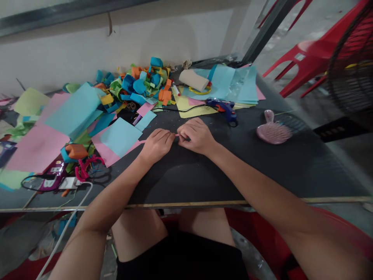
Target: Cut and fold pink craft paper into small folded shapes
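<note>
A narrow pink paper strip (176, 135) runs between my two hands over the dark table. My left hand (159, 144) is closed on it, fingers together, and a pink end shows past its far side. Curled like a fist, my right hand (196, 136) pinches the strip's other end, most of which its fingers hide. Just left of my left hand lie a light blue paper square (121, 136) and a pink sheet (109, 157) under it.
Folded colored paper pieces (140, 83) are heaped at the back. A blue glue gun (224, 107) lies beyond my right hand, a pink hairbrush (274, 132) further right. Left are stacked sheets (72, 109) and a purple device (55, 175) with cables. A fan (354, 66) stands at the right.
</note>
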A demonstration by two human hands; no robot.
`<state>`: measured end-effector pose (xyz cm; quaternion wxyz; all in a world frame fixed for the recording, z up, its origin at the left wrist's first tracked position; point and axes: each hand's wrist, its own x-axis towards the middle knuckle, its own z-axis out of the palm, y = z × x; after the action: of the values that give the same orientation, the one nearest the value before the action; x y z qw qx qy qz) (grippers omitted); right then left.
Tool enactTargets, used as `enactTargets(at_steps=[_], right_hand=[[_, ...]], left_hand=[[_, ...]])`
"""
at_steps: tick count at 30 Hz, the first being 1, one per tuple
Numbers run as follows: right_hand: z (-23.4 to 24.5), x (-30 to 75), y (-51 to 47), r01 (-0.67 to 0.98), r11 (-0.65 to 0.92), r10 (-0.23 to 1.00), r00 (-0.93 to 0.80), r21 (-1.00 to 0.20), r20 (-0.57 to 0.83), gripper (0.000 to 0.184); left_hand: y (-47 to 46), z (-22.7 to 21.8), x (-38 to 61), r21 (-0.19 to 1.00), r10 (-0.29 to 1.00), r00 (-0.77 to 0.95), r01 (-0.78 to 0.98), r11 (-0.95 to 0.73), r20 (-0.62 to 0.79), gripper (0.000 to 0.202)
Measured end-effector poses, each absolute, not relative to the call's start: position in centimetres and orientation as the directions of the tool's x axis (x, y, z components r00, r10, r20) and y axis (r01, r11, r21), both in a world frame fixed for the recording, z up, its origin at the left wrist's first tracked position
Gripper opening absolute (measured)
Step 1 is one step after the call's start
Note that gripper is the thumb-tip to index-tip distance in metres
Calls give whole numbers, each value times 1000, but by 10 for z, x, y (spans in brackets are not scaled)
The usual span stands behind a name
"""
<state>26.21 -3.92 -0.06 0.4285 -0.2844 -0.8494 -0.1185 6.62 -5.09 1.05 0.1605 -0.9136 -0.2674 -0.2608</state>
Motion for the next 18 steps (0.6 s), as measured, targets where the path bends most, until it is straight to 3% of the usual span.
enactTargets(at_steps=[4,7,13,18], right_hand=[[1,264,-39,578,815,391,-491,-45,778,27],[1,270,-37,541,831,409,-437,-129,801,28],[2,289,-33,559,789,473,-288,-255,832,30],[6,277,-38,595,775,490,-352,-213,798,32]], left_hand=[[-50,10,66,-258,313,726,558,-789,612,24],[-47,9,62,-268,276,714,548,-792,643,21],[-38,5,50,-240,293,641,611,-755,710,19],[-42,3,57,-175,356,662,596,-784,659,19]])
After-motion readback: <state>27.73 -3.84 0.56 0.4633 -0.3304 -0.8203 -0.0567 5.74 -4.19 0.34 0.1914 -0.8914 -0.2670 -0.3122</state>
